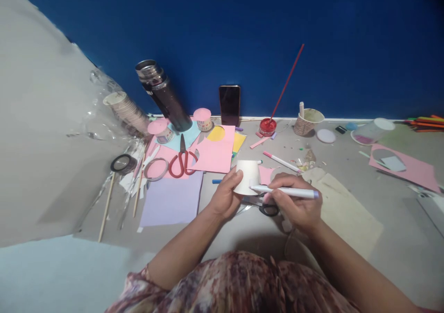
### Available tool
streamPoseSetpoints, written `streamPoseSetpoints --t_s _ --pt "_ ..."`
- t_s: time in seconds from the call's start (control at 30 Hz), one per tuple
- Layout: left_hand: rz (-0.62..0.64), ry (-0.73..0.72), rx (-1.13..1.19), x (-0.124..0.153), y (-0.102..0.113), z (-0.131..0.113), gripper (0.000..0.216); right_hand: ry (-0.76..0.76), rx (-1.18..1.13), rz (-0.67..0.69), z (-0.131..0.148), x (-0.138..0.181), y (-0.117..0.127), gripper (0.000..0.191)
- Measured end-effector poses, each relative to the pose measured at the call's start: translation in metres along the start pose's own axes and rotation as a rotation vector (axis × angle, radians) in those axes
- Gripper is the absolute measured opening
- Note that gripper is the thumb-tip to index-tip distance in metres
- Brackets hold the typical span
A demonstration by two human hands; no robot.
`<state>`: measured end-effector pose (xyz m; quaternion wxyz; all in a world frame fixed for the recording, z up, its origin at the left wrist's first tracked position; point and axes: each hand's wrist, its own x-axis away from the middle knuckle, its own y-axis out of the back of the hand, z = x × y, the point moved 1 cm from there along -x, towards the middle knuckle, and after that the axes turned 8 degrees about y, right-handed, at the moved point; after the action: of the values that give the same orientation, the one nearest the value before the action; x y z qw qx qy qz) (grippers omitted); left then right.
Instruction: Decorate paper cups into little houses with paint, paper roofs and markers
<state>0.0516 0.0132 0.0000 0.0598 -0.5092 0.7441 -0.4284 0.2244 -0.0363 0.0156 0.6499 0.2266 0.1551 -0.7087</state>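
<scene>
My left hand (227, 193) is closed around the left side of a white paper cup (246, 174), its wide rim facing down and its thumb-side wall toward me. In my right hand (300, 206) a white marker pen (294, 192) with a purple end is pinched between thumb and fingers. The marker's tip meets the cup's wall near the lower rim. A faint pale mark shows by the tip. Under the hands lies a pair of black-handled scissors (269, 210), partly hidden. A pink-capped marker (282, 162) rests just beyond my right hand.
Red-handled scissors (182, 160) lie on coloured paper sheets, left of the hands. Behind them lean a dark flask (168, 98) and a stack of paper cups (126, 112). A phone (229, 104) stands against the blue wall. A red pot (268, 127) holds a long stick.
</scene>
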Motion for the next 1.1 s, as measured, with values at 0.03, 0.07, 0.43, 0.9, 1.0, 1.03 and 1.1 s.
streamPoseSetpoints --t_s 0.03,0.07,0.43,0.9,1.0,1.03,1.1 --pt "-0.002 0.0 0.004 -0.0001 0.0 0.0 0.045 0.0 -0.002 -0.005 -0.0008 0.0006 0.0001 0.008" --pt "-0.007 0.0 0.01 -0.0001 0.0001 0.0 0.046 -0.003 -0.001 -0.017 -0.002 0.0015 0.0004 0.008" --pt "-0.002 0.006 0.0 -0.0009 0.0002 0.0008 0.051 0.023 0.004 0.027 0.0031 -0.0045 0.0009 0.007" --pt "-0.011 0.007 -0.002 0.0002 0.0006 0.0005 0.049 -0.026 0.019 0.014 -0.0015 0.0003 0.0008 0.009" --pt "-0.002 0.027 -0.024 0.0005 0.0013 0.0006 0.054 0.035 -0.002 0.045 0.0017 -0.0028 0.001 0.006" --pt "-0.001 0.034 -0.026 0.0005 0.0015 0.0008 0.054 0.046 -0.005 0.051 0.0022 -0.0034 0.001 0.005" --pt "-0.005 0.034 -0.01 0.0001 0.0021 0.0012 0.053 0.046 -0.006 0.047 0.0024 -0.0036 0.0005 0.005"
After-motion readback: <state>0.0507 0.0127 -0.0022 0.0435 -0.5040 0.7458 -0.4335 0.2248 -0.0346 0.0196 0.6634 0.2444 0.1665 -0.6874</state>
